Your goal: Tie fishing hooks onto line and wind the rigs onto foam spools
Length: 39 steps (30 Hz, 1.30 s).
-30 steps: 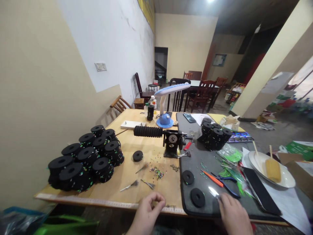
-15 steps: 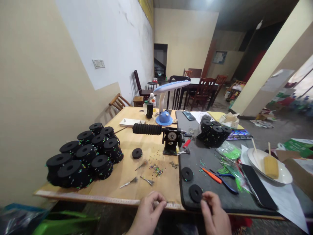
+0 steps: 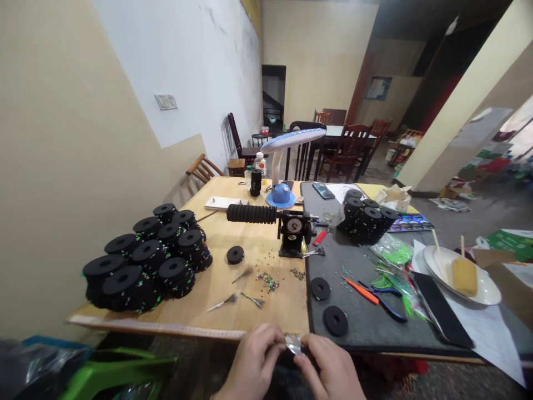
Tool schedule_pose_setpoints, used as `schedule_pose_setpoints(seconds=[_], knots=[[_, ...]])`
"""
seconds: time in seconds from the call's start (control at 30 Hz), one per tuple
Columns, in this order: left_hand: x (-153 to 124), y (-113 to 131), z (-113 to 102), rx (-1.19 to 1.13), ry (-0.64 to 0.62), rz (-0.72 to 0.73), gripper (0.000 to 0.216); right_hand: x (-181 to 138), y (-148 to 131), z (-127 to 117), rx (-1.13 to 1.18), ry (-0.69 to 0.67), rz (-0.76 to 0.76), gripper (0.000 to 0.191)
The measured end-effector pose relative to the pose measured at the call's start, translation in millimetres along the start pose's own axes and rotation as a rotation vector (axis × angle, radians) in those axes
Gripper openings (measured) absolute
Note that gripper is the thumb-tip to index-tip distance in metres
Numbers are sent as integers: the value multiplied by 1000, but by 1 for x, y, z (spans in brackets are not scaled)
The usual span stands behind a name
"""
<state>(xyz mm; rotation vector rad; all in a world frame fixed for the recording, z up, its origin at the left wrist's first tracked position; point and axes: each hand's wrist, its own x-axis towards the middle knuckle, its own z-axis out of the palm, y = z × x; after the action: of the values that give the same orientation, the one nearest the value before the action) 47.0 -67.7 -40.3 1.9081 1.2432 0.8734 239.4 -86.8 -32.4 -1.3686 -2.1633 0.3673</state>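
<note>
My left hand point(image 3: 259, 358) and my right hand point(image 3: 331, 364) meet at the table's front edge, fingers closed in a pinch. Between their fingertips is a small shiny silvery piece point(image 3: 293, 342), too small and blurred to name. Just beyond my right hand, a black foam spool point(image 3: 335, 320) lies flat on the grey mat, with another foam spool point(image 3: 320, 289) behind it. Ahead of my left hand are several thin tools with wispy ends, one wispy bundle point(image 3: 254, 300) nearest, and a scatter of tiny coloured beads point(image 3: 268, 282).
Stacked foam spools point(image 3: 141, 253) fill the left side. A black winding device point(image 3: 292, 233) and blue lamp point(image 3: 281, 194) stand mid-table. Rightward lie an orange tool point(image 3: 362, 291), blue-handled pliers point(image 3: 389, 305), a black phone-like slab point(image 3: 441, 308) and a plate point(image 3: 487, 291) with food.
My right hand has moved left from beside the nearer foam spool to meet my left hand. A shiny piece now shows between their fingertips. The view has shifted slightly.
</note>
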Motion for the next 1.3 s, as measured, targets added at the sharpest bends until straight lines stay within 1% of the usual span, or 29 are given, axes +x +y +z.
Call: schedule_pose_setpoints(seconds=[0.23, 0.37, 0.47, 0.53, 0.6, 0.63, 0.7, 0.77, 0.8, 0.87, 0.93, 0.97, 1.0, 1.07, 1.1, 1.17, 1.23, 1.3], knots=[[-1, 1, 0, 12, 14, 20, 16, 0, -1, 6, 3, -34, 17, 23], [-1, 2, -1, 26, -6, 10, 16, -1, -1, 9, -1, -34, 12, 25], [-2, 4, -3, 14, -10, 6, 16, -2, -1, 6, 22, -21, 9, 28], [-2, 6, -4, -6, -5, -7, 16, -5, 3, 1, 56, 9, 36, 28], [-1, 7, -5, -43, -2, -29, 16, -10, 16, -7, 65, 81, 102, 29], [-1, 8, -5, -67, 1, -43, 16, -13, 26, -12, 33, 144, 159, 31], [0, 10, -7, -120, 15, -81, 17, -19, 52, -23, -114, 267, 269, 39], [1, 10, -9, -174, 45, -137, 18, -23, 81, -32, -326, 348, 325, 51], [2, 10, -11, -197, 68, -166, 19, -25, 94, -36, -430, 362, 332, 57], [2, 7, -15, -239, 125, -208, 21, -26, 116, -42, -586, 322, 303, 63], [2, 3, -20, -268, 195, -230, 22, -26, 127, -44, -680, 292, 288, 66], [2, 1, -22, -277, 229, -239, 23, -25, 127, -45, -698, 289, 281, 65], [1, -1, -25, -280, 260, -251, 24, -23, 124, -45, -694, 300, 270, 64], [-1, -4, -28, -280, 309, -277, 27, -18, 108, -42, -604, 344, 238, 57], [-2, -4, -29, -279, 325, -287, 28, -13, 95, -38, -510, 374, 213, 52], [-3, -5, -30, -278, 343, -305, 31, -1, 62, -26, -230, 396, 169, 36], [-4, -7, -29, -279, 359, -322, 32, 15, 25, -8, 110, 257, 125, 26], [-5, -10, -27, -292, 374, -333, 32, 32, -7, 11, 412, 74, 117, 26]])
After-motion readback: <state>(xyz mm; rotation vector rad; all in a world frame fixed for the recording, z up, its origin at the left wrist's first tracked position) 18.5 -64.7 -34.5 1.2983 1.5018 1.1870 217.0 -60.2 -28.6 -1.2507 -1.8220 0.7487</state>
